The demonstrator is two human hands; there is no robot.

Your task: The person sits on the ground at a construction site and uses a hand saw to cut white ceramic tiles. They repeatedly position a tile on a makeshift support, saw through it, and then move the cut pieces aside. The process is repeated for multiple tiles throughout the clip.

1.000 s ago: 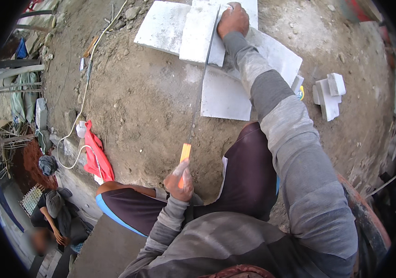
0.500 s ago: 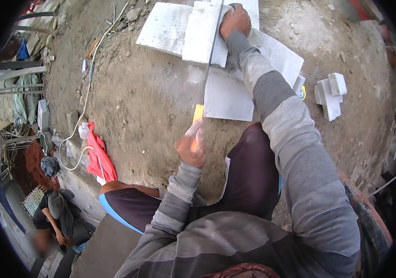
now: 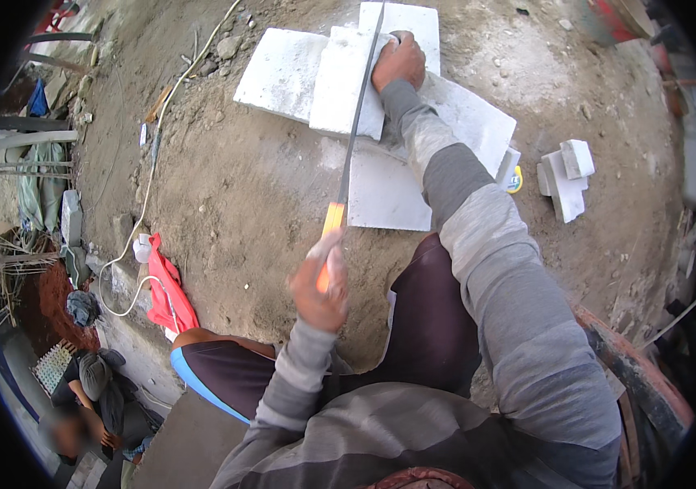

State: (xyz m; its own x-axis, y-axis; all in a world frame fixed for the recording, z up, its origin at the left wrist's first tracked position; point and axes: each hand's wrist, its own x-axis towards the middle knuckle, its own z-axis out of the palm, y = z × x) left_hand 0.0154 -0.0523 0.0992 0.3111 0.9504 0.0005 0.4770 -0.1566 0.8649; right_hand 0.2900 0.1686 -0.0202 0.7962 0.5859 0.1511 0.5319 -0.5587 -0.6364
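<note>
My left hand (image 3: 318,285), smeared a little by motion, grips the orange-and-yellow handle (image 3: 331,220) of a handsaw. Its long, thin blade (image 3: 356,122) points away from me and lies across the top white block (image 3: 340,85), close to that block's right side. Fingers bent, my right hand (image 3: 399,63) presses on the same block just right of the blade. Beneath it are more pale blocks: one at the left (image 3: 276,72), one at the right (image 3: 474,114) and one nearer my knees (image 3: 388,191). The blade's far tip runs to the picture's top edge.
Small white offcuts (image 3: 564,179) lie on the dirt at the right. A yellow round object (image 3: 515,180) is half hidden beside my right sleeve. On the left are a pale cable (image 3: 152,171), a red cloth (image 3: 170,285) and another person (image 3: 91,391) sitting.
The whole view has shifted, so the blocks appear lower and slightly left. My left hand has come slightly nearer my body with the saw; my right hand stays on the block.
</note>
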